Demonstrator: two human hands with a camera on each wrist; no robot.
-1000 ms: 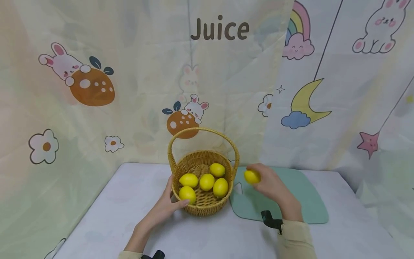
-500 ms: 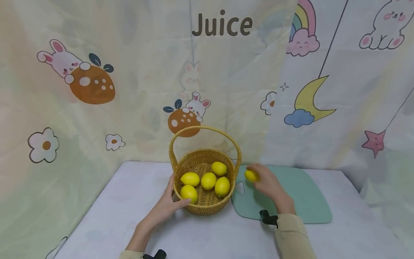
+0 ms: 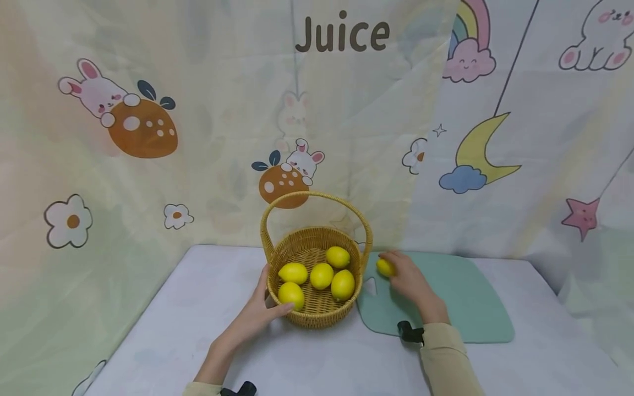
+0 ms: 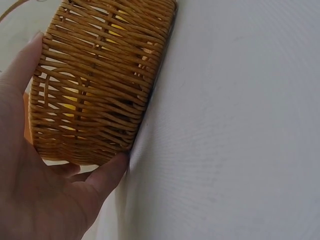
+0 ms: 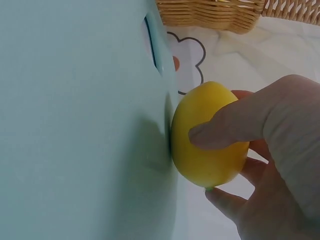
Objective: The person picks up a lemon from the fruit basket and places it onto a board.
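Observation:
A yellow wicker basket [image 3: 317, 320] with a tall arched handle stands upright on the table, several lemons [image 3: 322, 276] lying inside it. My left hand [image 3: 255, 314] grips its left side, thumb over the front rim. In the left wrist view the thumb and fingers span the woven wall [image 4: 95, 85] from rim to base. To the right of the basket, my right hand [image 3: 410, 281] holds a single lemon [image 3: 386, 268] at the left part of a green cutting board [image 3: 460, 297]. The right wrist view shows this lemon [image 5: 200, 160] between thumb and fingers, right at the board's surface.
The board lies flat just right of the basket and has a small triangular cutout [image 3: 370, 286] near its left edge. A white cloth covers the table [image 3: 317, 363]. Behind it hangs a printed curtain [image 3: 218, 110], close to the basket's back.
My right hand has lowered the lemon towards the board. The left hand keeps its grip on the basket. The head view has shifted slightly.

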